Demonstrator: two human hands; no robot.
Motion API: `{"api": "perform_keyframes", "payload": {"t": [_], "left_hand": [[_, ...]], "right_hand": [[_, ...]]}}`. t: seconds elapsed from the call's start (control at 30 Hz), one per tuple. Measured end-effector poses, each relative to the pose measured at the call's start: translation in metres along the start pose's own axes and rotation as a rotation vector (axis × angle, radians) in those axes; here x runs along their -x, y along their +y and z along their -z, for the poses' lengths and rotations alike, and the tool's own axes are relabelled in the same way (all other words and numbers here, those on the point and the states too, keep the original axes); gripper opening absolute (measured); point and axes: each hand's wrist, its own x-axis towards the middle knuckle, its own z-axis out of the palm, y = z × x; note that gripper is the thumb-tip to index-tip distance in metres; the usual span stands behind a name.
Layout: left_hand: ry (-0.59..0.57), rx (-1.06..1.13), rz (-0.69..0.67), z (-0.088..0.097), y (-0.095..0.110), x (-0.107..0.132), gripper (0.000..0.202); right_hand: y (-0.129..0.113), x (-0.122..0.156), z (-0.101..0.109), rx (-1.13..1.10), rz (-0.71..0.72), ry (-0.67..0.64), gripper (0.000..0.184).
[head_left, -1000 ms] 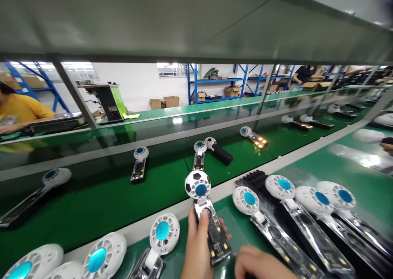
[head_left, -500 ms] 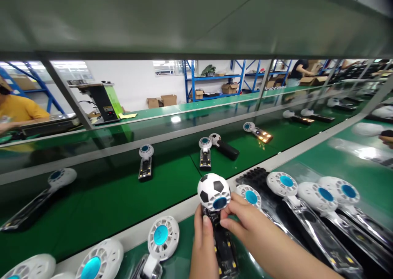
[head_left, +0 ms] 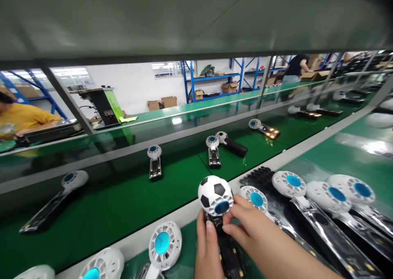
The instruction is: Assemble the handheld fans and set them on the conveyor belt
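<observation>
In front of me is a handheld fan point(head_left: 215, 195) with a black-and-white soccer-ball head, a blue disc on the head's near side and a dark handle showing a circuit board with small yellow lamps. My left hand point(head_left: 208, 246) is closed around the left side of the handle, thumb just below the head. My right hand point(head_left: 245, 219) pinches at the joint of head and handle from the right; whatever may be between those fingertips is hidden. Just right of it lies another white-headed fan point(head_left: 255, 198). On the near left lies a fan head point(head_left: 165, 245) with a blue centre.
A green conveyor belt point(head_left: 116, 205) carries several fans, one with lit lamps point(head_left: 270, 131). More fans point(head_left: 319, 213) lie on the right beside a black studded mat point(head_left: 258, 178). A grey panel point(head_left: 184, 21) hangs overhead. Across the line, a person in yellow point(head_left: 27, 117) works.
The fans on the belt have shifted to the right. Both my hands keep nearly the same grip on the soccer-ball fan. The person in yellow has moved an arm.
</observation>
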Motion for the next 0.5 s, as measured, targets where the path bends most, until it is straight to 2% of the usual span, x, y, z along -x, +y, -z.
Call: {"api": "perform_keyframes", "payload": {"t": [0.17,0.37,0.5], "left_hand": [[0.048,0.018,0.001,0.000,-0.003,-0.003,0.053],[-0.001,0.028,0.006,0.002,-0.006,-0.005,0.050],[0.005,0.024,0.002,0.001,-0.005,-0.005,0.048]], "right_hand": [[0.003,0.000,-0.009,-0.041,0.039,0.052,0.018],[0.003,0.002,-0.013,-0.012,0.069,0.081,0.019],[0.003,0.003,-0.012,-0.008,0.078,0.088,0.020]]}}
